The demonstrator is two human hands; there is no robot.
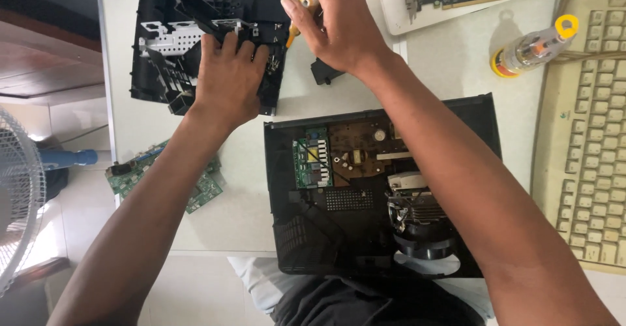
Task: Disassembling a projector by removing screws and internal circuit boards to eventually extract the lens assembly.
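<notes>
At eleven o'clock the left hand [227, 78] presses flat on one black plastic cover [168, 45] near the counter [450, 59] edge; the right hand [336, 23] grips one screwdriver [301, 10] upright at the cover's right end. One opened black chassis [365, 189] overhangs the near edge at six o'clock.

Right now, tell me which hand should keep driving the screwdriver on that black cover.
Right. The right hand already grips the screwdriver, tip down at the black cover. The left hand lies flat on the cover, pinning it to the table, so it seems better left bracing.
</notes>
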